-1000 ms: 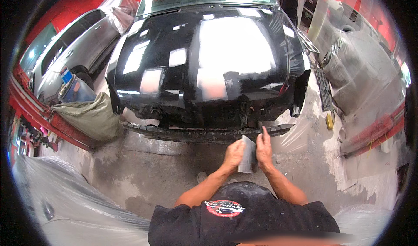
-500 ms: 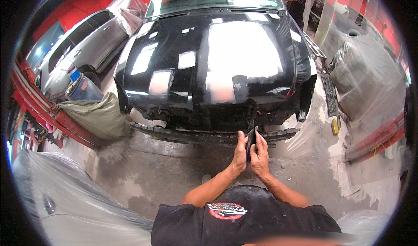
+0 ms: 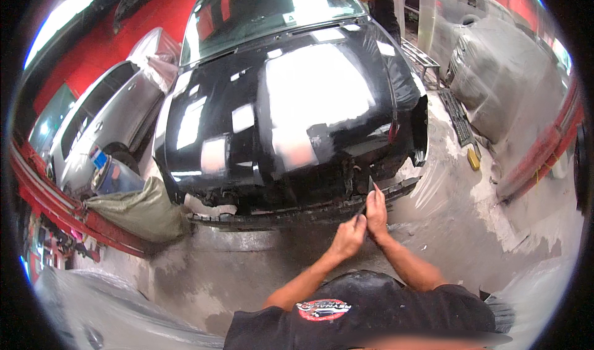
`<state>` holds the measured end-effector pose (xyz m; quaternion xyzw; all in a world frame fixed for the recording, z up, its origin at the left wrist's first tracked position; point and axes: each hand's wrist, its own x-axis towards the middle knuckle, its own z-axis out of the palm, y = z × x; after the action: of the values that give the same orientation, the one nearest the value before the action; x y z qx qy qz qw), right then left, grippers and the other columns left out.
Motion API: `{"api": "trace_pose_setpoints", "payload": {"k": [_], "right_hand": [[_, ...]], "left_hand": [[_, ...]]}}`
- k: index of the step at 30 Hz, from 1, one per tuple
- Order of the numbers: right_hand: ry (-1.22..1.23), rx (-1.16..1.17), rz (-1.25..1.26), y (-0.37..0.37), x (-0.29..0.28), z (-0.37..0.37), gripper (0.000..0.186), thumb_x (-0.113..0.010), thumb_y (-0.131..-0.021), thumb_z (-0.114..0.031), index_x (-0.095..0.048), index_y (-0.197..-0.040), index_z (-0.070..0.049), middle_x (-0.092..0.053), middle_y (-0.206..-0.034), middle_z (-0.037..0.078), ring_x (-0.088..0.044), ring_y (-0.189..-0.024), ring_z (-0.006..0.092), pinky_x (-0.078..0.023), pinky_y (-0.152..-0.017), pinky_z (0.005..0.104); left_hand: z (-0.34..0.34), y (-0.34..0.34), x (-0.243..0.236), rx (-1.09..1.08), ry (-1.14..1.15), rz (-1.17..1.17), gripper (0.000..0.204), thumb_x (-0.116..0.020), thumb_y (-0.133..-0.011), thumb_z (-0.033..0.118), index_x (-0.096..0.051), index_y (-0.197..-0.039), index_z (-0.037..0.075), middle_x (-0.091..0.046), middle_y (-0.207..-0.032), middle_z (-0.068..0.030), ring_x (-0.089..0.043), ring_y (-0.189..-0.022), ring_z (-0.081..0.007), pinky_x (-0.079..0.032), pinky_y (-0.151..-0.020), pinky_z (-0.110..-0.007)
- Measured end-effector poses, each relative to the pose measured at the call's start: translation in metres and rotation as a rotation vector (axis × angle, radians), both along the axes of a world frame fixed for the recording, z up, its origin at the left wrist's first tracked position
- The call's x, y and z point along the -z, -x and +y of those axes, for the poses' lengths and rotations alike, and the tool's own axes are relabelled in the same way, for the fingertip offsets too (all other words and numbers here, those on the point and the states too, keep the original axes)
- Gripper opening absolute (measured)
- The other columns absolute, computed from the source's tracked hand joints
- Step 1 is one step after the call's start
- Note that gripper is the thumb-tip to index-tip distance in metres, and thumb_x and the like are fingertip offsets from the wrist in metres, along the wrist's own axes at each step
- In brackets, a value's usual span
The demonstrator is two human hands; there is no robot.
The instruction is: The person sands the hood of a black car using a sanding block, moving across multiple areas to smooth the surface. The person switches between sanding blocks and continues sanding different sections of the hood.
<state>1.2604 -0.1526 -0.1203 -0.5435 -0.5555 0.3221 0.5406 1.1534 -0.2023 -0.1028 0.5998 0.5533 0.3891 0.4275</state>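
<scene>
My right hand (image 3: 376, 214) is closed round a thin dark sheet (image 3: 371, 181), with only its pointed upper end showing past the fingers. Just left of it and lower, my left hand (image 3: 350, 233) is curled shut with the thumb up, against the sheet's lower end, which the hands mostly hide. Both hands are in front of a black car's front end, where the bumper is off. Above them slopes the glossy black hood (image 3: 216, 121), with light patches mirrored in it and a large pale, dull area at its middle.
A dark crossbar (image 3: 272, 217) runs low across the car's front. At left are a silver car (image 3: 102, 127), a green cloth bag (image 3: 145, 211) and a red lift arm (image 3: 74, 211). Right stand a plastic-covered object (image 3: 495, 84) and a yellow block (image 3: 473, 159). A co-worker (image 3: 385, 6) is beside the windshield.
The view has tilted and shifted. My hands were upright with palms facing round the dark sheet; now the left has curled shut and dropped lower, and the right has closed over the sheet.
</scene>
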Motion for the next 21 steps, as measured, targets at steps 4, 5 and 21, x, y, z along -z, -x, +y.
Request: {"api": "trace_pose_setpoints", "payload": {"k": [4, 5, 21], "right_hand": [[0.057, -0.319, 0.017, 0.000, -0.007, -0.027, 0.048, -0.041, -0.106, -0.033, -0.050, -0.135, 0.005, -0.052, -0.138, 0.022, -0.047, -0.131, 0.0310, -0.035, -0.110, 0.0405], [0.217, -0.385, 0.205, -0.004, -0.009, -0.037, 0.045, -0.044, -0.106, -0.031, -0.051, -0.133, 0.004, -0.052, -0.138, 0.020, -0.047, -0.132, 0.0276, -0.037, -0.108, 0.0399], [0.600, -0.965, -0.072, -0.079, 0.007, -0.041, 0.075, -0.068, -0.095, -0.042, -0.040, -0.148, 0.004, -0.048, -0.147, 0.020, -0.044, -0.136, 0.0263, -0.036, -0.111, 0.0368]], "left_hand": [[0.013, 0.003, -0.008, -0.238, -0.098, 0.111, 0.061, -0.033, -0.106, 0.045, -0.064, -0.091, -0.006, -0.063, -0.086, -0.0355, -0.061, -0.092, -0.0543, -0.047, -0.075, -0.057], [0.022, 0.008, -0.010, -0.340, -0.040, 0.146, 0.066, -0.032, -0.106, 0.047, -0.064, -0.084, -0.007, -0.063, -0.080, -0.0346, -0.063, -0.087, -0.0532, -0.048, -0.072, -0.055], [0.035, 0.054, 0.016, -0.313, 0.051, 0.121, 0.074, -0.032, -0.105, 0.057, -0.065, -0.088, -0.007, -0.067, -0.079, -0.0121, -0.062, -0.073, -0.0264, -0.046, -0.065, -0.041]]}}
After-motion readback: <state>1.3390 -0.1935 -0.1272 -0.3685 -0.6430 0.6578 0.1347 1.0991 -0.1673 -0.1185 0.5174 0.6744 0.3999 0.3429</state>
